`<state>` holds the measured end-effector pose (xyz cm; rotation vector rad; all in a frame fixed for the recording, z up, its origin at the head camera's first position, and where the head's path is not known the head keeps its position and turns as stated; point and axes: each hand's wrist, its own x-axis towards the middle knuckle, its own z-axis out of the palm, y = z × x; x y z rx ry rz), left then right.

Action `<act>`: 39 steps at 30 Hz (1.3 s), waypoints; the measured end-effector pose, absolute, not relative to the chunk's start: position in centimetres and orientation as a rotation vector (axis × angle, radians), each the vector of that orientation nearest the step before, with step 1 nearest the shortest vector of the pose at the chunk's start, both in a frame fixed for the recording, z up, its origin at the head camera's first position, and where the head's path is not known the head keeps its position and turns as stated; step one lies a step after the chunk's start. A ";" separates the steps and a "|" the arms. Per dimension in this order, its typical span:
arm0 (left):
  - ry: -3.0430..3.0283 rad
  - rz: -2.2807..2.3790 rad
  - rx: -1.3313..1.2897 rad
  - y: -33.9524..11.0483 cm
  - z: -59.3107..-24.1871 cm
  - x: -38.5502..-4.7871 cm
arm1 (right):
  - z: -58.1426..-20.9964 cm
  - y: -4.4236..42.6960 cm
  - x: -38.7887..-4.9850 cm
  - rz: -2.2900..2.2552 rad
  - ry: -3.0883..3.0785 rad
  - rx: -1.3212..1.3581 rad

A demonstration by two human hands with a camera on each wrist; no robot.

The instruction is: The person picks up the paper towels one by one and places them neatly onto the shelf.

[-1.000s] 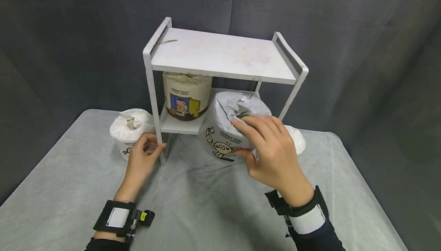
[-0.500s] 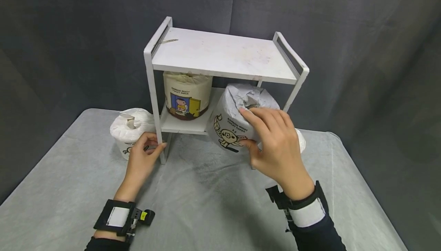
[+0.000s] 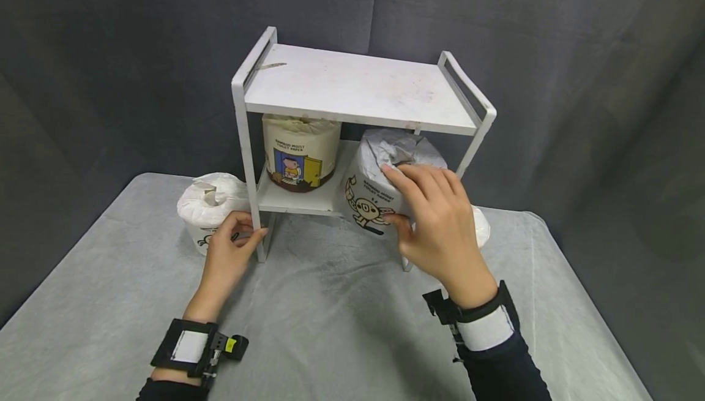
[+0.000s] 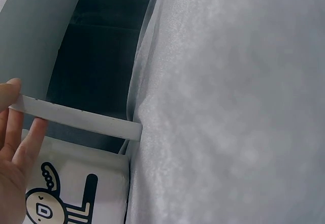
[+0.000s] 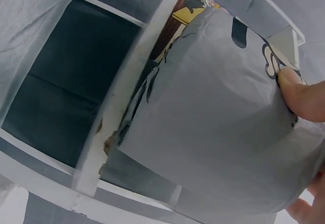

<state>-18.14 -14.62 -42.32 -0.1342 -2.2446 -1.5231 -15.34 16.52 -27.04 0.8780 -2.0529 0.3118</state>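
Observation:
My left hand [image 3: 227,251] pinches the front left leg of a white two-tier rack [image 3: 352,86]; in the left wrist view the thumb and fingers hold that leg [image 4: 84,118]. With thumb and fingers, my right hand [image 3: 437,229] grips a white-wrapped toilet paper roll [image 3: 370,183] printed with a cartoon figure. The roll is tilted at the front right of the lower shelf [image 3: 294,204], below the top board. In the right wrist view the wrapped roll [image 5: 218,117] hides much of the shelf. A cream toilet paper roll [image 3: 300,150] stands upright on the lower shelf's left.
Another white toilet paper roll [image 3: 212,205] stands on the grey cloth-covered table [image 3: 319,340], left of the rack. One more white roll [image 3: 481,227] lies partly hidden behind the right hand. A dark curtain [image 3: 529,82] hangs behind.
My right hand has carried the gripped roll right and up, then slightly farther back under the top board. My left hand stays on the rack's leg.

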 end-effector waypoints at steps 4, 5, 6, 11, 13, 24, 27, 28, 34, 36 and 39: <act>-2.252 -1.526 -0.131 -14.7 -42.3 -18.1 | -27.2 16.2 -15.8 0.301 -2.055 0.869; -2.253 -1.531 -0.131 -14.7 -42.3 -18.2 | -27.3 16.1 -15.9 0.299 -2.056 0.866; -2.254 -1.531 -0.131 -14.7 -42.2 -18.1 | -27.3 15.9 -16.0 0.300 -2.059 0.864; -2.242 -1.527 -0.133 -14.7 -42.0 -18.3 | -27.3 15.2 -16.3 0.323 -2.082 0.848; -2.237 -1.522 -0.131 -14.7 -42.0 -18.3 | -27.2 15.0 -16.3 0.322 -2.096 0.830; -2.254 -1.516 -0.109 -14.7 -42.3 -18.5 | -27.8 14.5 -16.5 0.267 -2.124 0.757; -2.251 -1.517 -0.108 -14.6 -42.3 -18.5 | -27.7 14.4 -16.6 0.253 -2.132 0.743; -2.252 -1.519 -0.108 -14.5 -42.3 -18.5 | -27.7 14.3 -16.7 0.247 -2.134 0.738; -2.261 -1.523 -0.091 -14.6 -42.3 -18.4 | -27.5 14.0 -17.6 0.208 -2.162 0.711; -2.258 -1.521 -0.091 -14.6 -42.2 -18.4 | -27.4 13.9 -17.9 0.187 -2.175 0.703; -2.254 -1.527 -0.102 -14.5 -42.2 -18.5 | -27.3 13.9 -18.2 0.144 -2.183 0.690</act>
